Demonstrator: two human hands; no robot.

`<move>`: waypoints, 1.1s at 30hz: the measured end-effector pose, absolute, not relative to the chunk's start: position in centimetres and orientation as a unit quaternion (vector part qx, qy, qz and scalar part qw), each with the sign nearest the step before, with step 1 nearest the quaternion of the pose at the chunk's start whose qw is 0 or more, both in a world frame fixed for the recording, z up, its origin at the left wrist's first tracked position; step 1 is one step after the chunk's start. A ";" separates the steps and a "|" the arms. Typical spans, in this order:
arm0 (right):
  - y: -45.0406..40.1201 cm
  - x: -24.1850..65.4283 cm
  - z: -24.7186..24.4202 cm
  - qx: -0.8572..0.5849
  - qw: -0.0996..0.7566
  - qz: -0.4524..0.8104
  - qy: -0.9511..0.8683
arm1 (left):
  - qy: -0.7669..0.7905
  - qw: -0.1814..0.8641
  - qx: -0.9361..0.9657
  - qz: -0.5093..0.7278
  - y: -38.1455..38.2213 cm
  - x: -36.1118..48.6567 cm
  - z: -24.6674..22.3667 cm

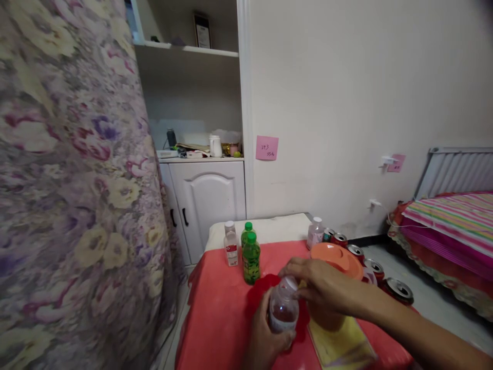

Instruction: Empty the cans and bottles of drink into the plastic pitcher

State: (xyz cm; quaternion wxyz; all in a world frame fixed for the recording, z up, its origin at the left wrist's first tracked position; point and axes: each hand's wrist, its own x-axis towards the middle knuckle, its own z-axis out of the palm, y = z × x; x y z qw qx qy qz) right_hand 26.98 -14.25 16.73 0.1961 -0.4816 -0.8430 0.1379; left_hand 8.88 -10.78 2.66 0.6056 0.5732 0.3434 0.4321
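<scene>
A clear plastic bottle (284, 310) stands nearly upright over a red scalloped dish (259, 294), near the table's front. Wrapped round its body from the left is my left hand (266, 329). From the right, my right hand (314, 282) has its fingers closed round the white cap (288, 283) at the bottle's top. Two green bottles (251, 259) stand behind and to the left, beside clear bottles with white caps (231, 247). An orange lid or dish (339, 259) lies just behind my right hand.
Several open cans (398, 291) line the table's right side, with another clear bottle (315, 234) behind them. A yellow booklet (341, 345) lies under my right forearm on the red tablecloth (215, 308). A floral curtain (77, 180) hangs left; a bed (450, 226) stands right.
</scene>
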 end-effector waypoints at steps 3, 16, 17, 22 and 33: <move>-13.8 26.7 18.1 -0.452 0.156 0.130 -0.868 | 0.356 0.602 0.572 0.427 -10.9 8.8 3.4; -12.1 26.2 19.1 -0.409 0.083 0.111 -0.902 | 0.353 0.591 0.575 0.442 -10.8 8.7 3.4; -12.1 26.2 19.2 -0.406 0.081 0.116 -0.903 | 0.353 0.592 0.575 0.441 -10.8 8.7 3.4; -12.7 25.8 20.2 -0.404 0.059 0.115 -0.905 | 0.357 0.591 0.575 0.439 -11.0 8.6 3.8; -12.3 25.6 20.3 -0.380 0.052 0.103 -0.918 | 0.365 0.563 0.594 0.444 -10.6 8.5 3.1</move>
